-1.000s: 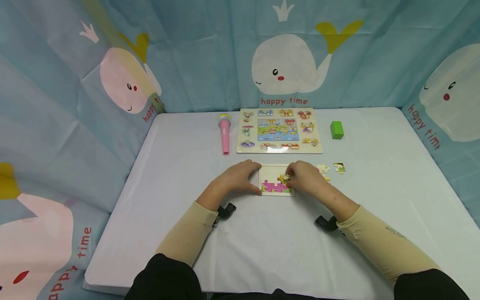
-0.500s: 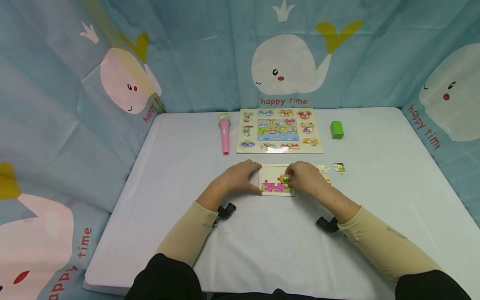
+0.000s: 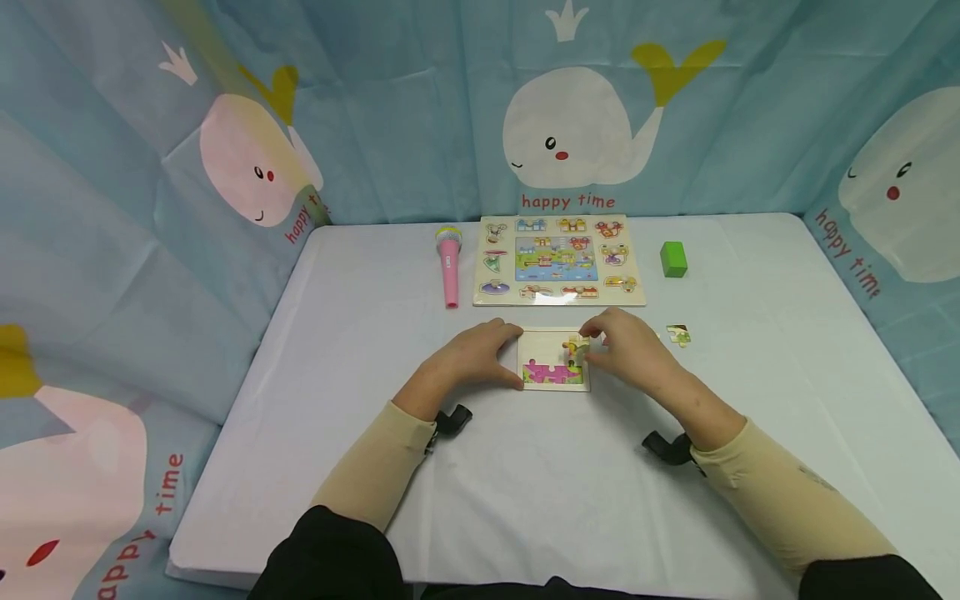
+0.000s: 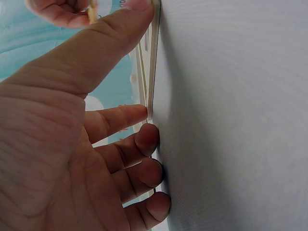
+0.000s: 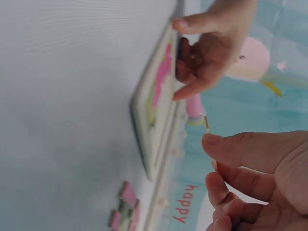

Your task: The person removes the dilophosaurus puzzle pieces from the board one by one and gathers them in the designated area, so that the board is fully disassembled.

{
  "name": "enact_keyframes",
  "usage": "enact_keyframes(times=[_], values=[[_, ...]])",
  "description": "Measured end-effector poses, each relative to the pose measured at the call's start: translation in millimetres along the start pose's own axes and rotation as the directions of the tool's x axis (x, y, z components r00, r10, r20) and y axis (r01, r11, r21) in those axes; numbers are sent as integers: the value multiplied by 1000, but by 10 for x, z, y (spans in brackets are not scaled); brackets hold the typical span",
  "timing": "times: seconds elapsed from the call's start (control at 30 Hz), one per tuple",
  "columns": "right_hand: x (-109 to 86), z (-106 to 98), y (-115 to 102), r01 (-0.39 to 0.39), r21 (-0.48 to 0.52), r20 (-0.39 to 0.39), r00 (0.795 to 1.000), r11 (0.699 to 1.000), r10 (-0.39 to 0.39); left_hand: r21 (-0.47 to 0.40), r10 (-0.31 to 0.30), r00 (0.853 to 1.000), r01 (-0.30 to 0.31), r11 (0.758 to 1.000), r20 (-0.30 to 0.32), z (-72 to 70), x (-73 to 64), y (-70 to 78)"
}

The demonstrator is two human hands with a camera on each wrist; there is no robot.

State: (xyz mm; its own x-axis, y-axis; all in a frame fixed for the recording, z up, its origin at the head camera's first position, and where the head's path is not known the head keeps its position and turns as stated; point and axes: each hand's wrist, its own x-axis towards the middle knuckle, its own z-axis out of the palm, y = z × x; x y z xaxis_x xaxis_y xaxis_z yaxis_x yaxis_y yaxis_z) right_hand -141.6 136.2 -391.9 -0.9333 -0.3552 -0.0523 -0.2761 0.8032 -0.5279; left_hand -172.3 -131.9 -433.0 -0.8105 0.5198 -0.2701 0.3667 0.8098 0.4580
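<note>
A small wooden puzzle tray lies on the white table with pink and green jigsaw pieces filling its near row. My left hand grips the tray's left side, thumb at the near corner and index finger at the far one. In the left wrist view, the other left fingertips rest down by the tablecloth. Over the tray's right side, my right hand pinches a yellow-and-green jigsaw piece between thumb and fingers. The right wrist view shows this piece edge-on, raised above the tray.
A single loose piece lies right of my right hand; several more show in the right wrist view. Behind the tray are a pink toy microphone, a larger picture puzzle board and a green block. A whale-print curtain surrounds the table.
My right hand has lifted the pinched piece and shifted slightly right and away from me, turning the piece. It now covers most of the loose pieces. My left hand stays on the tray.
</note>
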Motion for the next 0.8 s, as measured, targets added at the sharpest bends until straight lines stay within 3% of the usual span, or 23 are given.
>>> enact_keyframes(times=[0.27, 0.47, 0.8], values=[[-103, -183, 53, -8, 49, -29, 1000, 999, 9, 7, -4, 1000, 4, 1000, 1, 4, 10, -1], [-186, -320, 143, -58, 69, -26, 998, 996, 60, 16, -4, 1000, 4, 1000, 0, 10, 17, -5], [-286, -481, 356, -110, 38, -52, 992, 993, 112, 17, 4, 1000, -4, 1000, -5, 27, 23, -21]])
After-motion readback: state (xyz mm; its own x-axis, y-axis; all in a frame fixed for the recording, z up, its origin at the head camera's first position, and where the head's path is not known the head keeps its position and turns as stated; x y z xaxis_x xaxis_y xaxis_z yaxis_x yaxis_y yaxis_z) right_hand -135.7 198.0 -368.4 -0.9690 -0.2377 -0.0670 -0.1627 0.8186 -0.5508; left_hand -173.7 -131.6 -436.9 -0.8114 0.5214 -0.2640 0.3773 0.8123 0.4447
